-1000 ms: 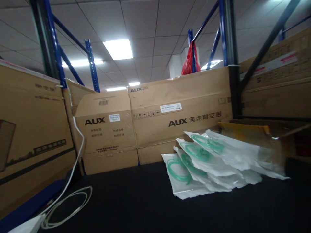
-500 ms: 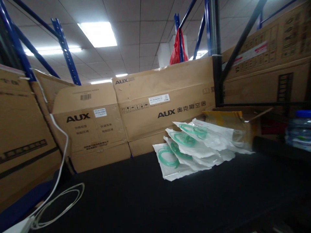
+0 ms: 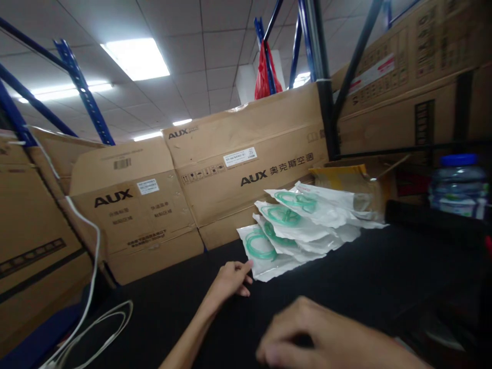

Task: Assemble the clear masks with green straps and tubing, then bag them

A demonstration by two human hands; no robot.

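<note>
Several white packets lie overlapped in a row on the black surface, each with coiled green tubing showing through its clear face. My left hand [image 3: 232, 279] is at the near left corner of the front packet [image 3: 259, 248]. Its fingers are apart, with one fingertip at the packet's edge; whether it presses on the packet I cannot tell. Lower down and closer to the camera, my right hand [image 3: 307, 330] hovers in front of the packets, apart from them. Its fingers curve toward the thumb and are smeared by motion; nothing shows in them.
Behind the packets stand cardboard panels [image 3: 215, 189] printed AUX. An opened carton [image 3: 378, 189] is at the packets' far right end. Farther right is a jar with a blue lid [image 3: 459, 187]. A white cable [image 3: 96, 241] runs down the left side, coiling on the black surface [image 3: 161, 302].
Both my hands have come into view from below, the left one reaching the front packet's edge. The view has shifted slightly to the right. The packets look unmoved.
</note>
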